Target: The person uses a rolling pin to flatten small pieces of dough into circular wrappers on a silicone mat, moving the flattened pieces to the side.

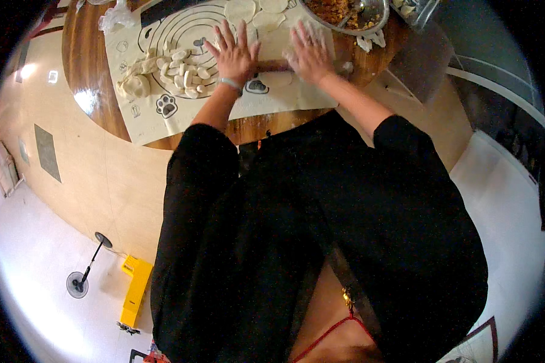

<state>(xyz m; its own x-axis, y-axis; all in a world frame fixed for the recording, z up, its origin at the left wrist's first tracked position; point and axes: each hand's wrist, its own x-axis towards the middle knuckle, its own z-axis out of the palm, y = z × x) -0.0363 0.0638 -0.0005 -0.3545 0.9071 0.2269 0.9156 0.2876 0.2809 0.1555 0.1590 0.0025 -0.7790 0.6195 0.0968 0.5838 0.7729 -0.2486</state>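
Note:
My left hand [234, 56] lies palm down with its fingers spread over the printed dough mat [254, 102]. To its right, my right hand [309, 52] is also flat with spread fingers, slightly blurred. A wooden rolling pin [272, 66] shows between the hands, and its handle [345, 67] sticks out past the right one. Neither hand is closed around it. Left of my left hand is a pile of small cut dough pieces [184, 75], beside a larger lump of dough [135, 85]. Thin round dough wrappers [269, 20] lie beyond the hands.
A metal bowl [385, 22] of chopped filling with a utensil stands at the back right, beside a clear container [418, 11]. A crumpled plastic bag [117, 17] lies at the back left. The wooden table's [88, 86] curved edge runs close before me.

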